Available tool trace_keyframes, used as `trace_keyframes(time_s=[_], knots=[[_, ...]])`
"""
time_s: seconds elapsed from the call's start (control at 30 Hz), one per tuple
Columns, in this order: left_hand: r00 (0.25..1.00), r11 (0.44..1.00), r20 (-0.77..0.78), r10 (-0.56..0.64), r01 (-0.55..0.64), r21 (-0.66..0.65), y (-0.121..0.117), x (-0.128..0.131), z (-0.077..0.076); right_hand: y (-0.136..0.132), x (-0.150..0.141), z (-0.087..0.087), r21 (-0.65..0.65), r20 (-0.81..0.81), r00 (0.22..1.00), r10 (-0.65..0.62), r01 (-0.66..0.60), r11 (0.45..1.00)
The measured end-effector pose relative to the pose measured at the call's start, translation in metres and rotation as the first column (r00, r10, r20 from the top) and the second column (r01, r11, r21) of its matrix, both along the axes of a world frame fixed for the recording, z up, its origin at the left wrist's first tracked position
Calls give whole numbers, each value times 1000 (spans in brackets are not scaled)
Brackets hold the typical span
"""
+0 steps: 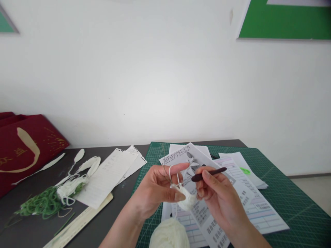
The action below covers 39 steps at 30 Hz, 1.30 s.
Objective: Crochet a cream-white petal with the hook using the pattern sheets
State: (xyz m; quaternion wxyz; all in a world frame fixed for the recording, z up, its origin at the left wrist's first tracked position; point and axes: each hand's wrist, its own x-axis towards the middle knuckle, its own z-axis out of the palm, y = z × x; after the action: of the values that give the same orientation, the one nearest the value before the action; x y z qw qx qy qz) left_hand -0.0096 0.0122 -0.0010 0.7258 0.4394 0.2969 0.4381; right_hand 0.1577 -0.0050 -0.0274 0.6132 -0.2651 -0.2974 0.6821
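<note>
My left hand (162, 187) pinches a small white crocheted piece (186, 200) between thumb and fingers. A strand of white yarn loops over its raised index finger. In my right hand (216, 191) is a crochet hook with a dark brown handle (208, 174), closed in the fingers like a pen. The hook's thin shaft points left and meets the top edge of the crocheted piece; its tip is too small to make out. Below the hands sits a ball of white yarn (169, 235), with a strand running up towards the piece.
Printed sheets (270, 217) lie on a green cutting mat (294, 203). A bright green clip-like item (244, 171) rests on the papers. To the left are notebook pages (104, 175), a pale ruler (80, 225), green yarn (42, 203), white crocheted pieces (89, 164) and a red bag (28, 144).
</note>
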Motion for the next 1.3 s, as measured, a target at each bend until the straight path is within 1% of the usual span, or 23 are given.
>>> trace_keyframes(time_s=[0.07, 0.13, 0.2, 0.23, 0.3, 0.37, 0.5, 0.6, 0.67, 0.73, 0.83, 0.93, 1.0, 1.13, 1.3], knots=[[999, 999, 9, 46, -45, -15, 0, 3, 0, -3, -4, -3, 66, 36, 995, -89, 87, 994], [996, 996, 23, 92, -91, -20, 0, 5, -1, -4, -7, -9, 152, 97, 975, -199, 183, 971], [989, 989, 26, 145, -145, -11, -1, 8, -2, -4, -9, -14, 219, 164, 948, -274, 235, 947], [985, 985, 13, 173, -173, 4, -1, 9, -3, -4, -9, -17, 239, 192, 938, -289, 241, 941], [974, 974, -21, 224, -223, 45, -2, 11, -3, -2, -10, -20, 264, 229, 928, -293, 230, 937], [969, 969, -39, 244, -242, 52, -3, 12, -3, 0, -11, -21, 289, 233, 924, -302, 230, 929], [974, 974, -4, 225, -225, -10, -4, 14, -1, -1, -11, -15, 364, 255, 905, -342, 238, 900], [951, 951, -11, 308, -308, -35, -3, 16, -1, -1, -8, -10, 389, 320, 891, -322, 186, 902], [934, 933, -11, 358, -359, -30, -1, 17, -2, 1, -4, -9, 395, 322, 894, -313, 173, 902], [934, 934, 21, 357, -356, -42, 0, 18, -3, 5, 2, -9, 397, 303, 905, -299, 165, 903], [943, 942, 80, 323, -312, -123, 1, 20, -6, 11, 9, -10, 388, 293, 919, -266, 140, 911], [928, 922, 128, 351, -319, -218, 2, 21, -8, 13, 12, -10, 386, 306, 917, -257, 127, 913], [914, 911, 160, 374, -329, -249, 1, 23, -8, 13, 13, -10, 390, 309, 917, -253, 120, 913], [917, 919, 156, 367, -331, -216, -1, 25, -9, 12, 13, -11, 398, 302, 910, -283, 149, 905], [926, 936, 143, 348, -334, -111, -3, 25, -8, 12, 15, -13, 437, 333, 883, -331, 166, 884]])
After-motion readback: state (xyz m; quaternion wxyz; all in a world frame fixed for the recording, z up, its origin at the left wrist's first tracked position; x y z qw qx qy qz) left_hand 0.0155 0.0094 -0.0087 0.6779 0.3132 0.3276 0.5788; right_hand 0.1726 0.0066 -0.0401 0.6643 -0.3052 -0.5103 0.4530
